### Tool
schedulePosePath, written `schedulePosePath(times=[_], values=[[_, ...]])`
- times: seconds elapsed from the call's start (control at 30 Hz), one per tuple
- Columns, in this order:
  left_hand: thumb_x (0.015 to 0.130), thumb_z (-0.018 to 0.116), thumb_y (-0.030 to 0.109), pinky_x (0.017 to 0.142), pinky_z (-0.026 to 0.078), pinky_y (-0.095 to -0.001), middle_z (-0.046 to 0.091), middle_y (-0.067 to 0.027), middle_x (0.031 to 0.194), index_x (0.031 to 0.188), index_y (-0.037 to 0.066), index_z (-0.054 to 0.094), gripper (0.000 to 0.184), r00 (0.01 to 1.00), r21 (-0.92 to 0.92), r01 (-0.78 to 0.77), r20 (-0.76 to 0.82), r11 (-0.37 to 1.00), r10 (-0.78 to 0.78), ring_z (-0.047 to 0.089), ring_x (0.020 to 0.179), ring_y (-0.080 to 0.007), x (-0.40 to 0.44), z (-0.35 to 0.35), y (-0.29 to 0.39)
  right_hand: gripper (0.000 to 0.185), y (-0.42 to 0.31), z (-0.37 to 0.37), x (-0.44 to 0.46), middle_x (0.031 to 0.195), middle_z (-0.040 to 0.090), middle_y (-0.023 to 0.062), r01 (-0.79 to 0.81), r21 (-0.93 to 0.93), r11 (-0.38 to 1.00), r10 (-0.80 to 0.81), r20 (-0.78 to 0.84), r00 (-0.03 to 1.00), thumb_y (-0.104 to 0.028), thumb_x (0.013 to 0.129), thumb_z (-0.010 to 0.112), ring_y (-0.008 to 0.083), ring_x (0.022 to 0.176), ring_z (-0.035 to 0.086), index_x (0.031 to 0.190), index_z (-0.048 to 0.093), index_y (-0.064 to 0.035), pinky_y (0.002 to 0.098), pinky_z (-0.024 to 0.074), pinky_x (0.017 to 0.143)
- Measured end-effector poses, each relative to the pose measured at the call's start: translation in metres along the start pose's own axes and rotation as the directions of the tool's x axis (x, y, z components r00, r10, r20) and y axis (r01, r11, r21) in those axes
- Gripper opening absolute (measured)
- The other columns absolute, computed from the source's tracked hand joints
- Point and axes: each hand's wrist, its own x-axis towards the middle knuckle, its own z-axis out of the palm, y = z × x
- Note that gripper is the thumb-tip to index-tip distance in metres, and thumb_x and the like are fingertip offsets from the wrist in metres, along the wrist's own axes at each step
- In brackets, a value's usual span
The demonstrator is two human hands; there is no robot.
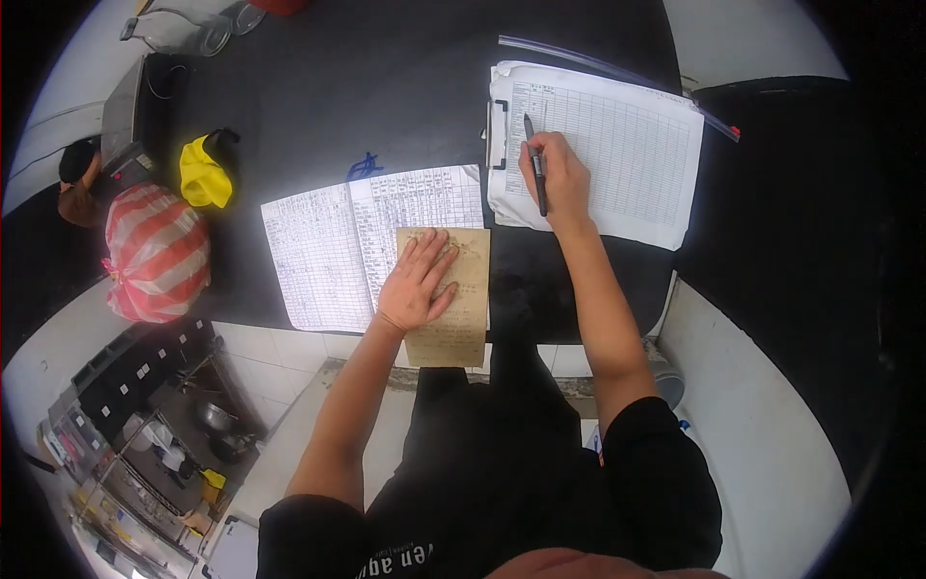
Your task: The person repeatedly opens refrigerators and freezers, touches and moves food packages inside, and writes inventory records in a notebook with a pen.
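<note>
My right hand [561, 183] grips a dark pen [538, 183], its tip over the left part of a printed table on a stack of paper sheets [627, 164]. A black binder clip [498, 135] sits at the left edge of that stack. My left hand [419, 282] lies flat with fingers spread on a brown sheet of paper [458, 333] bearing faint handwriting. Beneath the brown sheet is an open notebook [313, 256] with grid pages full of writing. The brown sheet hides part of its right page and overhangs the table's front edge.
On the black table [386, 87], a red-and-white striped plastic bag [159, 253] and a yellow cloth [205, 174] lie at the left. A clear plastic strip [579, 50] runs behind the papers. Glass jars [178, 31] stand at the far left. Shelves with kitchenware [183, 434] are lower left.
</note>
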Motion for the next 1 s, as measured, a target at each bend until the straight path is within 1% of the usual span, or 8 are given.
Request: schedulePosePath(times=[0.13, 0.27, 0.47, 0.53, 0.87, 0.93, 0.97, 1.0], values=[[0.084, 0.065, 0.024, 0.112, 0.031, -0.0538, 0.040, -0.0211, 0.148, 0.136, 0.004, 0.050, 0.058, 1.000, -0.001, 0.004, 0.000, 1.000, -0.004, 0.036, 0.138, -0.0413, 0.000, 0.000, 0.000, 0.024, 0.003, 0.001, -0.002, 0.084, 0.062, 0.0061, 0.015, 0.012, 1.000, -0.016, 0.061, 0.998, 0.001, 0.076, 0.069, 0.0269, 0.070, 0.064, 0.094, 0.055, -0.0089, 0.0358, 0.0502, 0.057], [0.084, 0.065, 0.024, 0.112, 0.031, -0.0536, 0.041, -0.0204, 0.147, 0.136, 0.004, 0.051, 0.057, 1.000, 0.006, 0.012, 0.006, 1.000, -0.012, 0.037, 0.138, -0.0406, 0.000, -0.001, 0.001, 0.026, 0.002, 0.002, -0.003, 0.085, 0.062, 0.0054, 0.032, 0.017, 0.999, -0.033, 0.052, 0.998, 0.002, 0.075, 0.068, 0.0269, 0.070, 0.065, 0.095, 0.055, -0.0092, 0.0358, 0.0501, 0.057], [0.085, 0.065, 0.025, 0.112, 0.031, -0.0534, 0.041, -0.0201, 0.147, 0.135, 0.004, 0.051, 0.057, 1.000, 0.013, 0.006, 0.006, 1.000, -0.006, 0.036, 0.139, -0.0402, 0.000, -0.001, 0.001, 0.024, 0.003, -0.001, -0.004, 0.084, 0.061, 0.0056, -0.012, 0.021, 1.000, 0.011, 0.059, 0.998, 0.000, 0.077, 0.068, 0.0274, 0.069, 0.064, 0.094, 0.054, -0.0096, 0.0360, 0.0504, 0.056], [0.085, 0.065, 0.025, 0.112, 0.031, -0.0535, 0.040, -0.0202, 0.147, 0.135, 0.004, 0.051, 0.057, 1.000, 0.008, 0.011, 0.009, 1.000, -0.011, 0.036, 0.139, -0.0403, 0.001, -0.002, 0.002, 0.023, 0.002, -0.002, -0.005, 0.085, 0.061, 0.0065, -0.047, -0.041, 0.998, 0.049, 0.027, 0.998, -0.002, 0.078, 0.069, 0.0278, 0.069, 0.064, 0.094, 0.054, -0.0094, 0.0361, 0.0508, 0.057], [0.084, 0.065, 0.024, 0.112, 0.031, -0.0545, 0.041, -0.0208, 0.147, 0.136, 0.004, 0.050, 0.057, 1.000, -0.006, 0.011, 0.005, 1.000, -0.011, 0.037, 0.137, -0.0418, 0.001, -0.002, 0.002, 0.024, 0.004, -0.003, -0.007, 0.085, 0.061, 0.0076, -0.072, -0.002, 0.997, 0.072, -0.042, 0.997, -0.002, 0.078, 0.071, 0.0279, 0.066, 0.064, 0.093, 0.053, -0.0091, 0.0363, 0.0509, 0.055], [0.084, 0.065, 0.023, 0.112, 0.031, -0.0544, 0.041, -0.0209, 0.147, 0.135, 0.003, 0.051, 0.057, 1.000, 0.001, 0.001, -0.005, 1.000, -0.001, 0.037, 0.137, -0.0415, 0.002, -0.001, 0.002, 0.024, 0.003, -0.005, -0.008, 0.083, 0.060, 0.0080, -0.108, -0.005, 0.994, 0.107, -0.045, 0.993, -0.001, 0.077, 0.071, 0.0274, 0.067, 0.064, 0.093, 0.054, -0.0085, 0.0351, 0.0506, 0.055], [0.084, 0.065, 0.023, 0.112, 0.031, -0.0542, 0.041, -0.0209, 0.147, 0.135, 0.003, 0.051, 0.057, 1.000, 0.008, -0.002, -0.016, 1.000, 0.002, 0.038, 0.137, -0.0411, 0.001, -0.001, 0.003, 0.024, 0.003, -0.007, -0.008, 0.083, 0.060, 0.0080, -0.110, -0.006, 0.994, 0.109, -0.052, 0.993, -0.001, 0.077, 0.071, 0.0274, 0.067, 0.064, 0.093, 0.054, -0.0085, 0.0351, 0.0506, 0.055], [0.084, 0.065, 0.023, 0.112, 0.031, -0.0542, 0.041, -0.0209, 0.147, 0.135, 0.003, 0.051, 0.057, 1.000, 0.011, -0.006, -0.013, 1.000, 0.006, 0.038, 0.137, -0.0411, 0.003, -0.001, 0.002, 0.023, 0.003, -0.010, -0.008, 0.083, 0.060, 0.0084, -0.057, -0.008, 0.998, 0.056, -0.077, 0.995, -0.001, 0.077, 0.071, 0.0273, 0.067, 0.064, 0.093, 0.055, -0.0080, 0.0343, 0.0504, 0.056]])
